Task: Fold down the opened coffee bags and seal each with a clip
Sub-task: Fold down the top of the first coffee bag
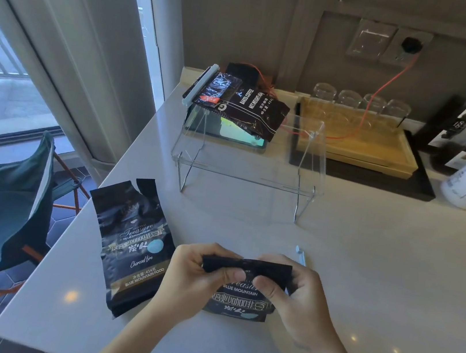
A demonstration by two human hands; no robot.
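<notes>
1. Head view, risks: both hands pinch the folded top of the near coffee bag, which sits on the white counter right in front of the person. Fold looks shallow; if either pinch slackens, the stiff foil will likely spring back open before a clip goes on.
2. The pale clip lies on the counter just behind the right hand. Fetching it means one hand lets go, so the fold could unroll or go crooked.
3. The bag looks upright or leaning toward the person; can't tell which. Pressing down on the top could tip it and spill the contents.
4. A second opened bag lies flat to the left, close to the counter edge, top torn and unfolded. A stray elbow could knock it off.
5. A third bag rests on the clear acrylic stand further back, with a long clip at its left end; looks sealed already.
6. Pose: left hand has fingers curled over the back of the fold and its thumb on the front, gripping the left half.
7. Right hand mirrors it on the right half, thumb pressing the front. Thumbs nearly meet at the middle. Both forearms come in from the bottom, wrists angled inward.
</notes>
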